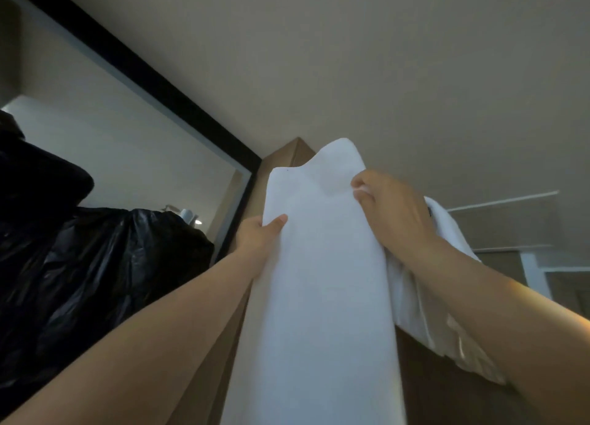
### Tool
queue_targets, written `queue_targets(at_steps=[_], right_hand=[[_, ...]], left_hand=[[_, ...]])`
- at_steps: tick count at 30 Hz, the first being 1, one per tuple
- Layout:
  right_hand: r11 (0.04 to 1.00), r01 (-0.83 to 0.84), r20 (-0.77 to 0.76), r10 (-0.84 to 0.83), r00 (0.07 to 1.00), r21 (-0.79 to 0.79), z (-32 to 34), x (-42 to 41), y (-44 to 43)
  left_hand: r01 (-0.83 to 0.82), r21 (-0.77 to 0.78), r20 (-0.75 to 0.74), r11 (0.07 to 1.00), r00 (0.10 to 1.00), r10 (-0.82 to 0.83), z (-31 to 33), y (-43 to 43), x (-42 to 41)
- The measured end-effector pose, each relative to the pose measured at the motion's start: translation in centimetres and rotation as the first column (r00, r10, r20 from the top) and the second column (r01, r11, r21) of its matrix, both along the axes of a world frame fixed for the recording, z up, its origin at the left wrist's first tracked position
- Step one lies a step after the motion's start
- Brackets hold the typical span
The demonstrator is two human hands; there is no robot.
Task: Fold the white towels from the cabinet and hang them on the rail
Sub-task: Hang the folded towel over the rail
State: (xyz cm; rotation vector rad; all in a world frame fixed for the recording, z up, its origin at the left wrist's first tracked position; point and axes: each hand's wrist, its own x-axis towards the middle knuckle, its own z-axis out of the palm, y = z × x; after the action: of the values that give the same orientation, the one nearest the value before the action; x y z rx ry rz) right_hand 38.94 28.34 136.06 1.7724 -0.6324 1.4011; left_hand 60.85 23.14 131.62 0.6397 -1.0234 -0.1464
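A long white towel (319,281) hangs down the middle of the view, held up high in front of a brown cabinet (287,156). My left hand (261,236) grips its left edge, thumb on the front. My right hand (392,210) pinches the upper right edge near the top. A second white towel (447,312) drapes behind my right wrist and forearm. No rail shows in this view.
A black-framed mirror (127,156) fills the left wall, with dark black clothing or bags (95,265) in front of it. The beige ceiling (351,57) is above. A white door frame (533,274) stands at the right.
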Motion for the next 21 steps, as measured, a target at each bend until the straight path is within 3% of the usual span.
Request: queue_targets(at_steps=[13, 17, 21], right_hand=[[0.974, 0.214, 0.101, -0.207, 0.973, -0.068, 1.8, 0.5, -3.0], [0.965, 0.245, 0.09, -0.237, 0.967, -0.095, 1.9, 1.0, -3.4], [0.961, 0.262, 0.103, -0.252, 0.962, -0.091, 2.1, 0.9, -3.5]], left_hand=[[-0.1, 0.04, 0.009, 0.994, 0.995, 0.1, 2.9, -5.6, -0.5], [-0.302, 0.086, 0.084, 0.949, 0.952, 0.295, 3.5, -6.0, 0.0], [-0.586, 0.068, 0.217, 0.807, 0.799, 0.562, 3.8, -5.6, -0.5]])
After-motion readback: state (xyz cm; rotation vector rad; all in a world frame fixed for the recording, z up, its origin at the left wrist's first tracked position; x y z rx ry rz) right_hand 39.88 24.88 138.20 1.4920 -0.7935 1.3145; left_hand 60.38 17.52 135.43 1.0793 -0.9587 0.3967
